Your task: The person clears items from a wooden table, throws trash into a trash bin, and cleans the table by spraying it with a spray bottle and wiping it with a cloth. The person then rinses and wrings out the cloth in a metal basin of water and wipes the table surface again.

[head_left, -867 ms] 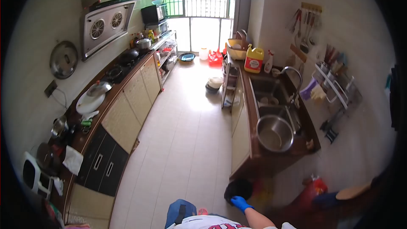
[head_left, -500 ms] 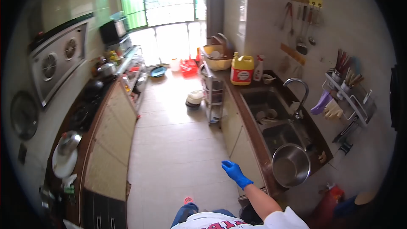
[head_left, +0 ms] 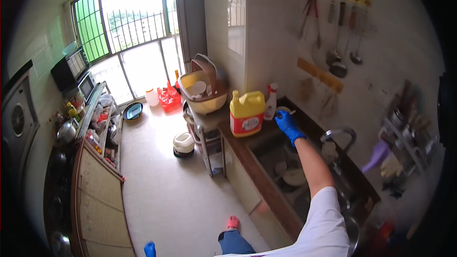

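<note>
My right hand (head_left: 288, 126), in a blue glove, is stretched over the back of the counter. Its bent fingers close at the near rim of a small bowl (head_left: 284, 109), from which a pale handle sticks out; the hand hides part of the bowl. Just left of it stand a white spray bottle (head_left: 271, 103) and a yellow jug (head_left: 247, 114) with a red label. Below my forearm lies the sink (head_left: 266, 154), with dishes (head_left: 293, 177) inside. At the bottom left edge shows a bit of my left hand (head_left: 149, 249), also gloved in blue; its fingers are not clear.
A faucet (head_left: 340, 134) rises behind the sink. Utensils (head_left: 337, 62) hang on the wall, and a rack (head_left: 404, 145) is at right. A lidded basket (head_left: 204, 90) of dishes tops a cart (head_left: 207, 147). Pots (head_left: 183, 143) and a basin (head_left: 133, 111) are on the floor.
My view has moved nearer to the sink and turned right. My right hand has gone from above the floor to the small bowl at the counter's back. My left hand has come into view.
</note>
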A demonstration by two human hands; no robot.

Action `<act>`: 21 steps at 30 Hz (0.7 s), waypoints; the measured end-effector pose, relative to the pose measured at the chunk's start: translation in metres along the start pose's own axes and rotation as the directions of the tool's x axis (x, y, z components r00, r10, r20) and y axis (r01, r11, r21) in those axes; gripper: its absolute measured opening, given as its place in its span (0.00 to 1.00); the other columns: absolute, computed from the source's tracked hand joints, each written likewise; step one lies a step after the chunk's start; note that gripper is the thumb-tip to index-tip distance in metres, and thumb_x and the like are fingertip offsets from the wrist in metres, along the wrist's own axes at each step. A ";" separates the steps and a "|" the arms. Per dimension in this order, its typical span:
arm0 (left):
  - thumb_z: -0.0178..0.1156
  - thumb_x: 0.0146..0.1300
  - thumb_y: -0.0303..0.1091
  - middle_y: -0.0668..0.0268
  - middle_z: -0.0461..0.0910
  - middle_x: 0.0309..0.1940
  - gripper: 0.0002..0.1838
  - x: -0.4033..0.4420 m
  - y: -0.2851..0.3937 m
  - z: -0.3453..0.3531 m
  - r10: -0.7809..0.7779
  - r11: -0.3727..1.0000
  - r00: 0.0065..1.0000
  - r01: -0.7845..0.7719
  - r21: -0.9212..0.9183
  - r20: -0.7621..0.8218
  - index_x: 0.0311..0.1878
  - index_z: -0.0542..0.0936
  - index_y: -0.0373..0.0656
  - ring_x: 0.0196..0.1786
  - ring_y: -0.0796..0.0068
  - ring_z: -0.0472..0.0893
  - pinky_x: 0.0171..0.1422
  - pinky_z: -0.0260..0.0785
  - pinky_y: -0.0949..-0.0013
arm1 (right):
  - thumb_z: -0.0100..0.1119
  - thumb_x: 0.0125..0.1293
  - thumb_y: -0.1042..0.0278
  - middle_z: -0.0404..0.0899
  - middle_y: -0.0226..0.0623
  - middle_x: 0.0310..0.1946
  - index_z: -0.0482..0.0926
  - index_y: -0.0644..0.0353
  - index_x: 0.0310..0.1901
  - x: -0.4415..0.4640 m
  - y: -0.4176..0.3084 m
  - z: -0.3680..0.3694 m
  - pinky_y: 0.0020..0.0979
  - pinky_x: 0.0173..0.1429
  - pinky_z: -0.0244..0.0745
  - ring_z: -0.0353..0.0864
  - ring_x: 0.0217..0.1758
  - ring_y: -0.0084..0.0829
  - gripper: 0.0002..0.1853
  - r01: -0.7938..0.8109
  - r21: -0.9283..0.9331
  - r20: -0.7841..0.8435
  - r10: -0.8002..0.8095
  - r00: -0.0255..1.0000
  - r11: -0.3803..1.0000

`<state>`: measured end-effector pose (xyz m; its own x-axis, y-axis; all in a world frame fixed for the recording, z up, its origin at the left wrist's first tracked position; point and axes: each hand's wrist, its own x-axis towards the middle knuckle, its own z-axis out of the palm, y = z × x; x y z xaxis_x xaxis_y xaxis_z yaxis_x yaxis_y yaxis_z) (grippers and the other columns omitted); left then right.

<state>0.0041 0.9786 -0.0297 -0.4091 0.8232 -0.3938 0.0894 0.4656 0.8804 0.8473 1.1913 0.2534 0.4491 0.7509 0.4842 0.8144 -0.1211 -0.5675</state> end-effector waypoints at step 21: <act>0.58 0.61 0.45 0.60 0.80 0.32 0.19 0.149 0.037 0.072 -0.559 0.822 0.768 0.465 0.327 0.313 0.51 0.78 0.46 0.29 0.67 0.76 0.31 0.71 0.65 | 0.62 0.50 0.68 0.81 0.44 0.35 0.74 0.56 0.39 0.127 -0.023 0.006 0.46 0.46 0.76 0.80 0.43 0.48 0.13 -0.033 -0.553 0.049 0.071 0.996 0.833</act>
<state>0.0114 1.1420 -0.0745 -0.0798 0.4734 -0.8772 0.1801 0.8724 0.4544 0.8833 1.2933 0.3246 0.4875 0.7711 0.4095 0.8667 -0.4840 -0.1204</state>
